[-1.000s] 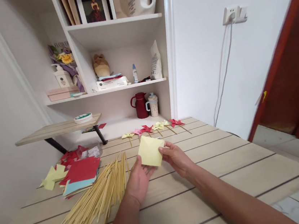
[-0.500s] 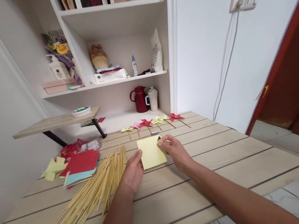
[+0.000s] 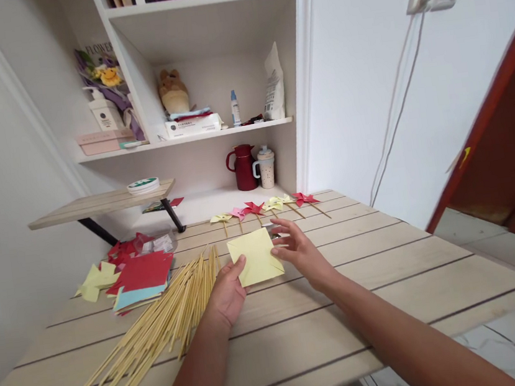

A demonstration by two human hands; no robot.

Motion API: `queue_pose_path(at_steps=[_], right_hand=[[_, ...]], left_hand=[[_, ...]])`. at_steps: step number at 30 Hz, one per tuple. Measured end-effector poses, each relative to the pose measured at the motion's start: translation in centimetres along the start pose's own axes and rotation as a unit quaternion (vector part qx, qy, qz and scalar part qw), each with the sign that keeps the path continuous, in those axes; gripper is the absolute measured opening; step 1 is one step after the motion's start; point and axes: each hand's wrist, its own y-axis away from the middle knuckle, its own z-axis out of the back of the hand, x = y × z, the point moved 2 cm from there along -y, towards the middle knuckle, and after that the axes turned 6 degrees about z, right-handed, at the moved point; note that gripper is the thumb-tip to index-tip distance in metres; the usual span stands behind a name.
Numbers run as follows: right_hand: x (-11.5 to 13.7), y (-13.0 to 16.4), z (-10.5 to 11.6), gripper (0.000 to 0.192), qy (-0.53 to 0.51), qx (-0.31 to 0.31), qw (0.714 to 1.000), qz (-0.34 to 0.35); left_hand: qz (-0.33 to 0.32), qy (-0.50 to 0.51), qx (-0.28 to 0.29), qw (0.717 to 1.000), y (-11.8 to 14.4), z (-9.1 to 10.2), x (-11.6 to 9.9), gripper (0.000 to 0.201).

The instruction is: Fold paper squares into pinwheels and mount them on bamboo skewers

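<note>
A pale yellow paper square (image 3: pixel 255 256) lies near the middle of the wooden table (image 3: pixel 391 289). My left hand (image 3: pixel 227 290) pinches its lower left edge between thumb and fingers. My right hand (image 3: pixel 298 250) rests flat at its right edge with fingers spread, touching the paper. A pile of thin bamboo sticks (image 3: pixel 161 330) lies just left of my left hand. Behind the paper, a row of finished paper pinwheels (image 3: pixel 263 207) in yellow, pink and red lies on the table.
A stack of red, blue and yellow paper sheets (image 3: pixel 139 277) sits at the table's left, with yellow cut pieces (image 3: pixel 94 280) beside it. White shelves (image 3: pixel 194 135) behind hold a red jug (image 3: pixel 244 167), a cup, bottles and a plush toy. A small wooden side shelf (image 3: pixel 99 205) carries a tape roll.
The yellow paper went from being held up in both hands to lying down on the table. My right hand released its pinch and now lies flat at the edge. The camera shifted slightly.
</note>
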Motion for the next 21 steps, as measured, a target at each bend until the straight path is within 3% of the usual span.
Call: queue_pose_path(at_steps=[5,14,17,21], right_hand=[[1.0,-0.3,1.2,0.028,0.144,0.101,0.973,0.149],[1.0,0.1,0.9,0.018,0.193,0.176,0.952,0.160],[0.7,0.0,1.0,0.019,0.197,0.164,0.953,0.162],[0.5,-0.2,1.5,0.018,0.250,0.079,0.945,0.197]], left_hand=[[0.012,-0.015,0.011,1.000,0.0,0.4,-0.1,0.032],[0.008,-0.007,0.016,1.000,-0.2,0.8,-0.1,0.036],[0.006,0.003,0.010,1.000,-0.3,0.7,-0.1,0.035],[0.002,0.029,-0.013,1.000,-0.4,0.9,0.0,0.031]])
